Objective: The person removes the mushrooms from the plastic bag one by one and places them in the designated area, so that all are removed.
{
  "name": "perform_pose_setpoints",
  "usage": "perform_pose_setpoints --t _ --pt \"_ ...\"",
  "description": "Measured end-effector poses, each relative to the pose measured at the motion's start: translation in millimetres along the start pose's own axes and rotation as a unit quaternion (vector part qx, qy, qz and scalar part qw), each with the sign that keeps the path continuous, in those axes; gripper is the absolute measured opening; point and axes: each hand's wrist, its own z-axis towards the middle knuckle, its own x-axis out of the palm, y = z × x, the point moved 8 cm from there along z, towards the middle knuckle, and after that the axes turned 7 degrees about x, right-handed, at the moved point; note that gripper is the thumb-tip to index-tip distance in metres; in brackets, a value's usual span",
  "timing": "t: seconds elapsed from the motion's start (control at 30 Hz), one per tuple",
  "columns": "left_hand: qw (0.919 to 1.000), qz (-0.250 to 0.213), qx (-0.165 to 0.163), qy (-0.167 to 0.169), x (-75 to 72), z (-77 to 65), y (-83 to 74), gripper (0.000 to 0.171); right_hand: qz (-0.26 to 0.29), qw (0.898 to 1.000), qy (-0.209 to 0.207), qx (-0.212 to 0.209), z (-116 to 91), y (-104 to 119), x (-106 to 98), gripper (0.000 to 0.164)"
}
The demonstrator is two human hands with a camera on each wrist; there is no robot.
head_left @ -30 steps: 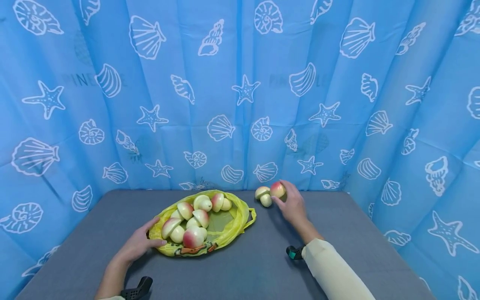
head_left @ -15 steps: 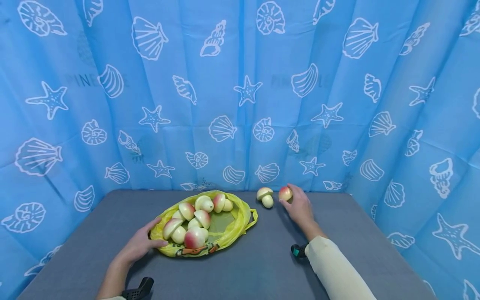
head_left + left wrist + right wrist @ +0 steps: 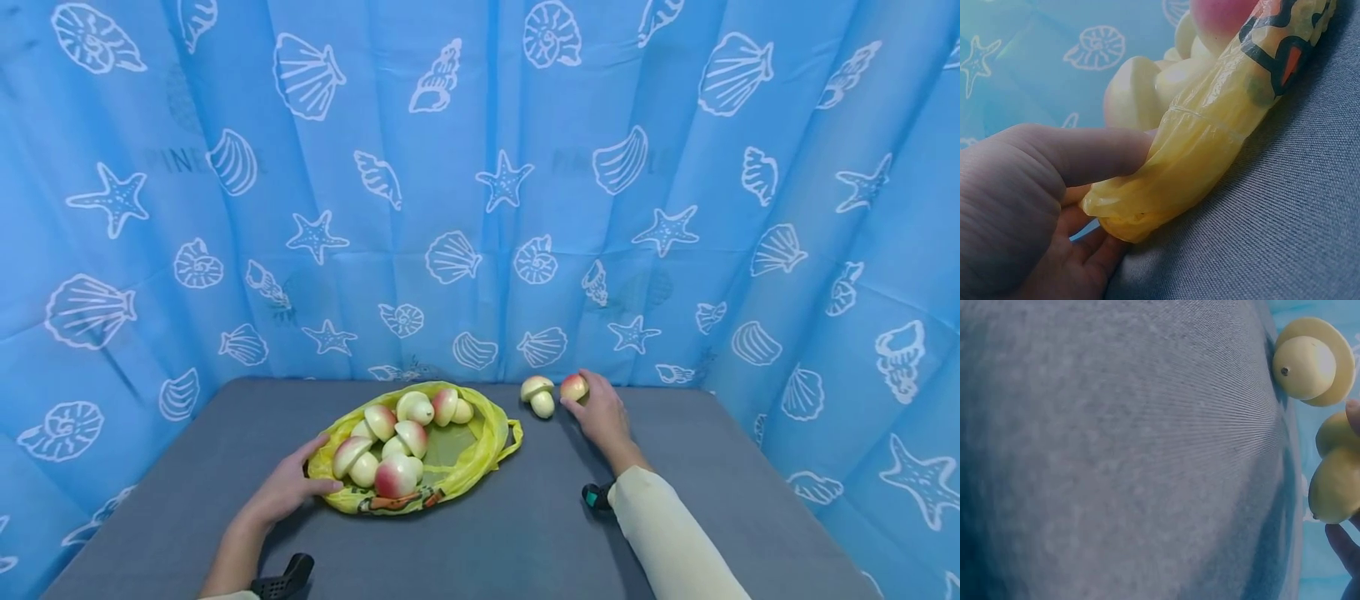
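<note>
In the head view my left hand (image 3: pixel 288 487) pinches the near left edge of a yellow plastic bag (image 3: pixel 480 460), thumb inside and fingers outside. The left wrist view shows the thumb pressed on the crumpled plastic (image 3: pixel 1191 156). Several toy mushrooms (image 3: pixel 396 476) with cream stems and pink-flushed caps lie in the spread bag. To the right of the bag, my right hand (image 3: pixel 603 414) holds another toy mushroom (image 3: pixel 574 387) between thumb and fingers; its stem (image 3: pixel 1335 487) shows in the right wrist view. A second loose mushroom (image 3: pixel 538 396) lies just left of that hand.
A grey cloth-covered table (image 3: pixel 517 533) lies under everything. Behind it hangs a blue curtain (image 3: pixel 420 183) printed with white shells and starfish. The bag's handle loop (image 3: pixel 516 437) sticks out to the right, toward the loose mushroom.
My right hand has shifted slightly right with its mushroom, opening a gap to the loose one. My left hand keeps its hold on the bag. The head view has turned a little left.
</note>
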Motion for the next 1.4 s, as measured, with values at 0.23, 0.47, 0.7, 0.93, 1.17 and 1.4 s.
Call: perform_pose_setpoints --t 0.23,0.47,0.7,0.93,1.17,1.4 --pt "1.0 0.003 0.0 -0.001 0.8 0.5 -0.2 0.098 0.009 1.0 0.023 0.017 -0.2 -5.7 8.8 0.067" --pt "1.0 0.003 0.0 -0.006 0.7 0.3 0.6 0.098 0.008 0.998 0.046 0.031 0.4 -9.7 16.2 0.07" --pt "1.0 -0.001 0.0 -0.003 1.6 -0.1 0.4 0.097 0.006 0.997 0.062 0.045 1.6 -11.9 19.1 0.07" --pt "1.0 -0.006 -0.004 0.001 1.0 -0.7 0.2 0.096 0.011 0.996 0.064 0.057 1.6 -10.8 16.0 0.07" --pt "0.9999 -0.012 -0.002 0.002 1.5 -0.5 -0.1 0.097 0.028 0.996 0.07 0.039 -3.7 -12.5 6.7 0.071" --pt "1.0 -0.006 -0.001 0.003 1.2 -0.2 1.7 0.098 0.024 0.997 0.071 0.023 -5.9 -17.1 -5.3 0.067"
